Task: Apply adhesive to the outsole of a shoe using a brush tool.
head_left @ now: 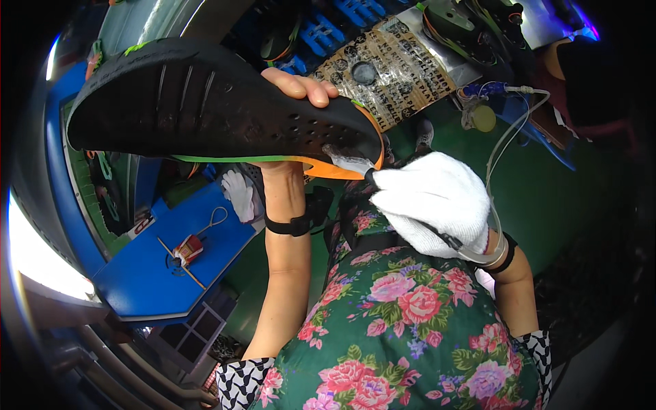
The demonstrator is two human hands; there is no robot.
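While it fills the ten-to-twelve o'clock area, the black shoe sole (205, 102) is clamped by the bare left hand (297, 89); at three o'clock the gloved right hand (434, 201) closes round a thin tool (369, 176) whose tip touches the sole's end.

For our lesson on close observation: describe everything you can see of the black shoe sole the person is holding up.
The sole is long, black and looks like rubber or foam, with three slits near its middle and small round holes toward the heel. A green line runs along its lower edge, and orange shows at the heel end. It lies roughly level, raised above the lap. The bare left hand grips it, while the gloved right hand presses a brush-like tool against the heel.
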